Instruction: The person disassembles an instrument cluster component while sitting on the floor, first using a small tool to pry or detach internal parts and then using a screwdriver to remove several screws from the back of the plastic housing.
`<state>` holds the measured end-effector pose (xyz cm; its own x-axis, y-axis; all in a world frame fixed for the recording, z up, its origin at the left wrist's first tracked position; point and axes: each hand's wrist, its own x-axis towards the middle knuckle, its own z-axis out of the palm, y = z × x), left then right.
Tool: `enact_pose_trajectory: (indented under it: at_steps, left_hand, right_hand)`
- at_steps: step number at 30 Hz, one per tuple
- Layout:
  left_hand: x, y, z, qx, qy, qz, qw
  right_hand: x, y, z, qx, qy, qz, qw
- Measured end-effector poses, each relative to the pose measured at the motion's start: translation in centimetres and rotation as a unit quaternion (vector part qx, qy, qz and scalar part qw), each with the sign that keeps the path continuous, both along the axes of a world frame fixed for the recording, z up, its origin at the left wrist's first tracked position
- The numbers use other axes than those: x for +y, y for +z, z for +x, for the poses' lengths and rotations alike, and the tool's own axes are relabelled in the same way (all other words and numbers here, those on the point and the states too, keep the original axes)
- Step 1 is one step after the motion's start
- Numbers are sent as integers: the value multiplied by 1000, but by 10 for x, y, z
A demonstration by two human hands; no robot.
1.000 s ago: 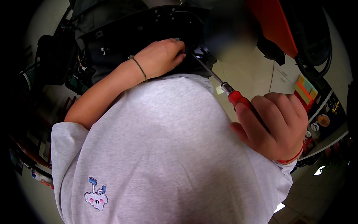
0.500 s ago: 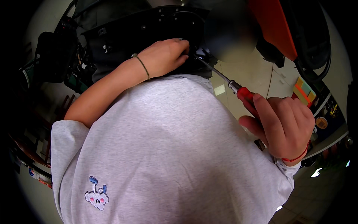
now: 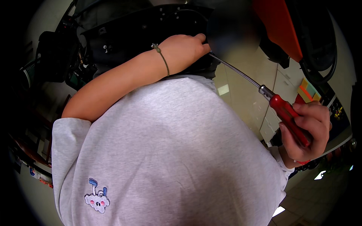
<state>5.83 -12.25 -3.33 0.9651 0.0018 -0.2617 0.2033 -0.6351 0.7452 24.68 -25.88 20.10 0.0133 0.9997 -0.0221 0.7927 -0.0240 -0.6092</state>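
A screwdriver [image 3: 286,109] with a red handle and long metal shaft is in my right hand [image 3: 311,130], whose fingers curl round the handle. Its shaft slants up and left, and the tip ends close by the fingers of my left hand [image 3: 184,52]. Those left fingers are bent together at the right part of a black panel [image 3: 128,35]; what they pinch, if anything, is hidden, and I cannot tell whether they touch the tip. Small screws or fittings [image 3: 106,48] show on the panel's left part.
At the upper right stands an orange panel [image 3: 279,28] with black parts beside it. Dark equipment [image 3: 51,56] fills the upper left. Pale drawers [image 3: 283,81] and colourful sticky notes [image 3: 310,92] lie beyond my right hand. A dark blur covers the top right of centre.
My left hand has shifted right along the panel. My right hand has moved right and slightly down with the screwdriver, its grip turned so more of the handle shows.
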Motion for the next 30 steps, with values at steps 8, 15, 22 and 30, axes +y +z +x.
enact_pose_trajectory:
  at_steps: [8, 15, 22, 30]
  left_hand:
    - [-15, 11, 12, 21, -80, 147, 986]
    - [-13, 10, 6, 59, 15, 99, 993]
    - [-5, 8, 4, 143, 169, -82, 972]
    - [-3, 8, 5, 74, 49, 26, 996]
  right_hand:
    - [-54, 5, 36, -12, -97, 47, 994]
    - [-61, -21, 31, 20, -146, 50, 988]
    - [-55, -37, 22, 38, -164, 45, 985]
    - [-49, -45, 22, 53, -177, 43, 982]
